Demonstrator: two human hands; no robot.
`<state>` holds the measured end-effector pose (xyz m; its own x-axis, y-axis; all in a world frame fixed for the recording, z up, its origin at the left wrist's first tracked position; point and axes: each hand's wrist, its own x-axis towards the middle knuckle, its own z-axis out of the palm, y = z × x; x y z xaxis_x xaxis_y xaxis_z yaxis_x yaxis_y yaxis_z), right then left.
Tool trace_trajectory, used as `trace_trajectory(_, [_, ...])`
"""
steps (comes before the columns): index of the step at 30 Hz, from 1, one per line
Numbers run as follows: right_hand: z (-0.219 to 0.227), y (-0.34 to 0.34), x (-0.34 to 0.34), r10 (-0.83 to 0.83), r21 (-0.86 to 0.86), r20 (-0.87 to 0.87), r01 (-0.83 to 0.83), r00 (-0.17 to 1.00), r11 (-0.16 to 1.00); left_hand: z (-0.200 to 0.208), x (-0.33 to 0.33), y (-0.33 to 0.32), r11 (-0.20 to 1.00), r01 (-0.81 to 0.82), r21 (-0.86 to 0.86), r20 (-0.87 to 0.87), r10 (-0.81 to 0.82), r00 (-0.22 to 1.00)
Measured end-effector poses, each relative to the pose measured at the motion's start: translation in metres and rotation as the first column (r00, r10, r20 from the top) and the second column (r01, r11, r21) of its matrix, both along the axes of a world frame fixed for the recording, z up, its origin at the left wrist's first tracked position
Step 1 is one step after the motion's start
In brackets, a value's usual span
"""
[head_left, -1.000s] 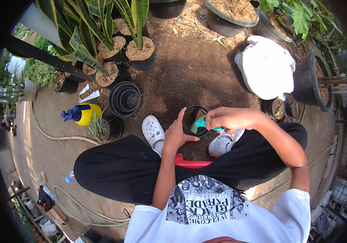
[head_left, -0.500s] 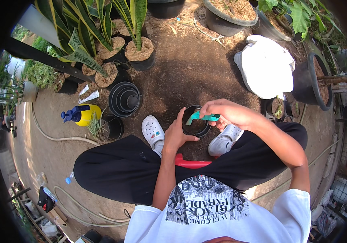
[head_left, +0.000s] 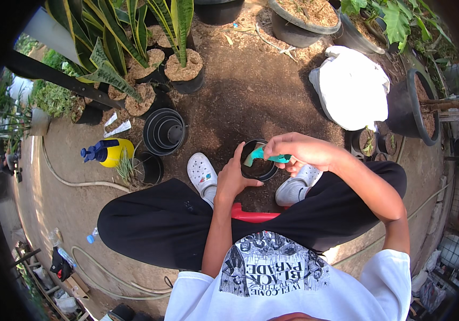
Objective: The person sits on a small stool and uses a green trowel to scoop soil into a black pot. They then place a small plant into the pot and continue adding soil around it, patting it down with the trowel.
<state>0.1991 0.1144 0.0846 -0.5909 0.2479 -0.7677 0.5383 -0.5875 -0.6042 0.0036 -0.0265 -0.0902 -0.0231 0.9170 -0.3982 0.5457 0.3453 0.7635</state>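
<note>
Between my feet on the ground stands a small black plant pot [head_left: 265, 176]. My left hand [head_left: 234, 179] is wrapped round its left side, with the fingers along the far left rim and the thumb by the near rim. In my right hand [head_left: 299, 151] is a teal hand trowel [head_left: 260, 154], its handle gripped at the pot's right side. The trowel's dull tip reaches over the pot's opening. What lies inside the pot is dark and partly hidden by the trowel and my right hand.
Nested black pots [head_left: 166, 131] stand left of my feet, beside a yellow spray bottle [head_left: 118, 152] with a blue top. Potted snake plants [head_left: 184, 67] are at the far left. A full white sack [head_left: 351, 88] sits far right near large pots [head_left: 412, 107]. A hose [head_left: 88, 183] crosses the ground.
The trowel's tip has shifted very slightly to the left over the pot. My left hand and the pot stay where they were.
</note>
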Motion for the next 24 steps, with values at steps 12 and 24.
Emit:
trace_trajectory(12, [-0.01,0.007,0.007,0.297,-0.002,0.128,-0.3,0.946,0.954,-0.001,-0.001,-0.001,1.0,0.002,0.002,0.007,-0.002,1.0])
trace_trajectory(24, [-0.007,-0.009,0.016,0.399,0.54,0.556,-0.682,0.729,0.494,0.0,0.0,-0.001,1.0,0.01,-0.01,-0.023,-0.01,1.0])
